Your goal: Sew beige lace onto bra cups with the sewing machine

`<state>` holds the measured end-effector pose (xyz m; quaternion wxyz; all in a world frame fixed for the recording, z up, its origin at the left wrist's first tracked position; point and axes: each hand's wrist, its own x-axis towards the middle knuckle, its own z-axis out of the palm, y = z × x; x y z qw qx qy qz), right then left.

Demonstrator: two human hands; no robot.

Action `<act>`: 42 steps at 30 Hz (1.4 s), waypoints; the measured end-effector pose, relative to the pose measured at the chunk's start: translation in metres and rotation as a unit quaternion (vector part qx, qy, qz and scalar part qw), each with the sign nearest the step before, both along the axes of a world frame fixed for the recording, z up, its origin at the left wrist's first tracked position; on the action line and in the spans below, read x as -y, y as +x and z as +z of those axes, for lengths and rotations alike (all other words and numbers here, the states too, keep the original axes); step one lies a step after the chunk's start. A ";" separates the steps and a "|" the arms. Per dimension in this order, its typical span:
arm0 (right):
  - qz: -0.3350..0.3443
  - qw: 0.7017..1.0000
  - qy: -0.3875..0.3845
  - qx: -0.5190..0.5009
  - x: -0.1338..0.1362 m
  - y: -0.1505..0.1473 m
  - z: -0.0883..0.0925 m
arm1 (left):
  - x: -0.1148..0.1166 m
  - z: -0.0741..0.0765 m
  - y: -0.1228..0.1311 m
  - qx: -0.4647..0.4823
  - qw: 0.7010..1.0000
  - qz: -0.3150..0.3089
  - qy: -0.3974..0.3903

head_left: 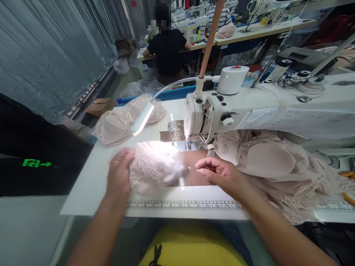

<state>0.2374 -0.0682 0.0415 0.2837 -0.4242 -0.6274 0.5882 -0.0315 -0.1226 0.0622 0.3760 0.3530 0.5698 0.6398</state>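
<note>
My left hand (119,171) grips the left edge of a pale pink lace cup piece (154,166), which is blurred by motion over the table in front of the sewing machine (198,114). Right of that piece, below the needle area, my right hand (215,170) has its fingers curled together; whether anything small is between them is hidden. A pile of pink lace and mesh fabric with a smooth cup (270,160) lies beneath the machine arm, right of my right hand. More lace pieces (113,125) rest at the table's back left.
A lamp (142,118) on a bendable neck hangs over the table's left part. A ruler strip (183,205) runs along the front edge. Orange-handled scissors (348,197) lie far right. Behind, a person (168,51) sits at another machine.
</note>
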 end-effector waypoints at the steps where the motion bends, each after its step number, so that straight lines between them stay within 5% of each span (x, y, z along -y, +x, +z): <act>1: -0.010 0.999 0.026 0.025 -0.002 0.005 0.001 | -0.004 0.006 -0.007 -0.087 0.995 0.046 0.020; 3: -0.015 0.995 0.077 0.068 -0.006 0.013 0.005 | -0.016 0.012 -0.008 -0.283 0.955 0.077 0.045; 6: 0.007 0.977 0.150 0.153 -0.012 0.013 0.013 | -0.040 -0.004 0.022 -0.535 0.842 -0.038 0.064; 9: 0.047 0.949 0.216 0.227 -0.020 0.004 0.015 | -0.061 -0.037 0.068 -0.672 0.717 -0.186 0.022; 11: 0.067 0.935 0.244 0.247 -0.025 -0.002 0.011 | -0.065 -0.056 0.094 -0.679 0.698 -0.226 0.014; 15: 0.084 0.907 0.295 0.288 -0.030 -0.009 -0.007 | -0.053 -0.063 0.117 -0.687 0.677 -0.263 -0.001; 19: 0.125 0.855 0.356 0.356 -0.028 -0.013 -0.018 | -0.045 -0.033 0.106 -0.680 0.663 -0.314 -0.013; 23: 0.110 0.805 0.416 0.408 -0.024 -0.015 -0.025 | -0.056 -0.008 0.077 -0.549 0.706 -0.448 0.012; 27: 0.069 0.780 0.448 0.432 -0.022 -0.019 -0.032 | -0.065 -0.023 0.067 -0.558 0.741 -0.367 0.070; 33: 0.052 0.768 0.428 0.474 -0.025 -0.026 -0.035 | -0.076 -0.056 0.072 -0.627 0.693 -0.327 0.140; 42: 0.066 0.780 0.362 0.507 -0.031 -0.032 -0.022 | -0.094 -0.056 0.059 -0.607 0.695 -0.355 0.150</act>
